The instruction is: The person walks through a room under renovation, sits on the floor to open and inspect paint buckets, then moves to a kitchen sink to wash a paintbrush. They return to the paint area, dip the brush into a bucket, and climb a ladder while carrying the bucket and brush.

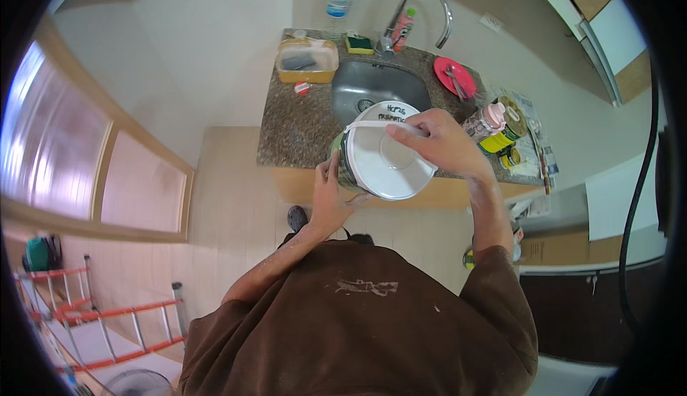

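"Both hands grasp the white-and-green bucket point(393, 174), then?"

"Yes. Left hand point(330, 199) cups the green side from below, fingers spread against it, and the right hand point(449, 144) curls over the far right of the rim, its thumb pressed on the white face."

"Where exactly is the bucket?"

"Held up at the near edge of the speckled counter point(292, 129), tilted so that its round white face points back toward the person. It hides the near part of the steel sink point(348, 81). Whether that face is the inside or a cover, nobody can tell from here."

"And behind it?"

"1 white round piece point(379, 112) with dark handwriting, partly hidden by the bucket's upper rim."

"What stands to the left of the sink?"

"1 yellow tub point(310, 77) with something grey inside, and 1 small red-and-white item point(302, 89) just beside it. Behind the sink sit a green-and-yellow sponge point(360, 46), a curved tap point(448, 20) and 2 bottles: a clear bottle point(338, 8) with a blue cap and a pink bottle point(403, 31) with a green cap."

"To the right?"

"A bright pink plate point(441, 69) carrying cutlery, then a pink-capped bottle point(492, 114) near a yellow-and-green container point(509, 137)."
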### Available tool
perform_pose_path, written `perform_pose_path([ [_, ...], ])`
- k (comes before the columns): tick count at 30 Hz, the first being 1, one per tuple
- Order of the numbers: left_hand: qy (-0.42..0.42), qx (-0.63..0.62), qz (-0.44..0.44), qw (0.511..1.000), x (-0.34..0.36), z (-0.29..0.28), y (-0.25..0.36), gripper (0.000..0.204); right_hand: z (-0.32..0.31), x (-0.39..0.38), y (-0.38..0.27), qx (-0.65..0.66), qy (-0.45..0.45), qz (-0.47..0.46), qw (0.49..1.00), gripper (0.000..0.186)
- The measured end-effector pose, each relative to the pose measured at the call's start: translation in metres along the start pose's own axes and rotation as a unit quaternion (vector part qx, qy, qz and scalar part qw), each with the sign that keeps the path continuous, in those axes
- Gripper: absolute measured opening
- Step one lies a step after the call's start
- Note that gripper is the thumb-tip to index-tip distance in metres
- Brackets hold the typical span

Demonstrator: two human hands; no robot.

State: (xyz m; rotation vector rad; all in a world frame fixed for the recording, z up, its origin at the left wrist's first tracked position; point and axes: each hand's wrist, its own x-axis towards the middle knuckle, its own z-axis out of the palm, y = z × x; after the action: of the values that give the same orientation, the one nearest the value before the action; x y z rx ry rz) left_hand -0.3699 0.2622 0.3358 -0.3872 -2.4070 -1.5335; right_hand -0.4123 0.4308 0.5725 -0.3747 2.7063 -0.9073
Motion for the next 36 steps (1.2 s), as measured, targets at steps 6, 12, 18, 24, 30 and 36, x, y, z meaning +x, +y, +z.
perform_pose_path([
  [6, -0.109, 0.022, 0.007, 0.994, 0.059, 0.005, -0.019, 0.101, -0.017, 0.043, 0.028, 0.019, 0.005, 0.028, 0.999, 0.049],
  [12, -0.2, -0.032, 0.056, 0.978, 0.087, 0.025, -0.005, 0.086, -0.052, 0.018, 0.073, 0.039, 0.032, 0.056, 0.997, 0.051],
  [18, -0.15, -0.188, 0.009, 0.971, 0.135, 0.098, 0.017, 0.022, -0.095, -0.057, 0.118, 0.049, 0.05, 0.164, 0.984, 0.052],
  [24, -0.16, -0.161, 0.089, 0.97, 0.172, 0.263, 0.08, 0.086, -0.136, -0.129, 0.188, 0.092, 0.097, 0.227, 0.965, 0.052],
  [30, -0.099, -0.137, 0.033, 0.985, 0.176, 0.359, 0.076, 0.087, -0.181, -0.168, 0.251, 0.069, 0.069, 0.229, 0.969, 0.051],
  [36, -0.023, -0.104, 0.017, 0.994, 0.189, 0.381, 0.089, 0.082, -0.21, -0.177, 0.302, 0.036, 0.025, 0.207, 0.977, 0.049],
])
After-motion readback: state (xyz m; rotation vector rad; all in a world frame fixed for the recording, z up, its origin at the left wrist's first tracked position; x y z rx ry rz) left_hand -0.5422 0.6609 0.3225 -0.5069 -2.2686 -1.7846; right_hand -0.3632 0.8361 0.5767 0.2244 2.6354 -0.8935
